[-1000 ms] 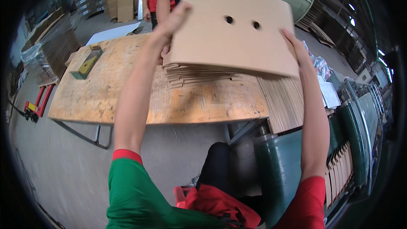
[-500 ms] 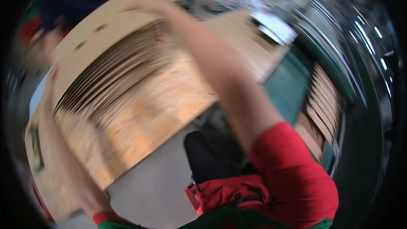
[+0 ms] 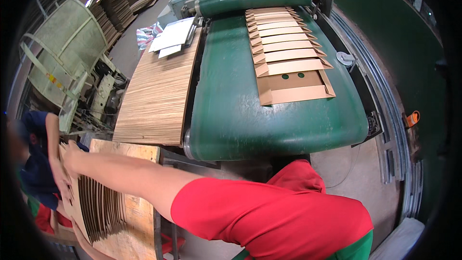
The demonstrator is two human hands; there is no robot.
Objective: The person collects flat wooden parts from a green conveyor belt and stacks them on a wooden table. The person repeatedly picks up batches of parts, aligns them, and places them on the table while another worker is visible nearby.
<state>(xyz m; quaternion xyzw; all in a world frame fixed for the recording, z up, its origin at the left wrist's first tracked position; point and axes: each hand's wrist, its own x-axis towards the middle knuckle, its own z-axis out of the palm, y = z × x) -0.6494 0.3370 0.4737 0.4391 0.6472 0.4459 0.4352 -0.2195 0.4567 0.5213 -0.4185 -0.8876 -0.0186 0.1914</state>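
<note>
Near left: right hand (image 3: 72,153) rests on top of the stack of flat cardboard blanks (image 3: 98,207), fingers laid over its upper edge; how tightly they curl can't be told. Left hand (image 3: 61,183) is on the stack's far-left face, fingers mostly hidden, grip can't be told. The stack stands on edge on the wooden surface (image 3: 137,212). Farther right: green conveyor belt (image 3: 231,115) carrying overlapped folded cardboard pieces (image 3: 288,62). Another person in a dark sleeve (image 3: 33,163) stands at far left.
</note>
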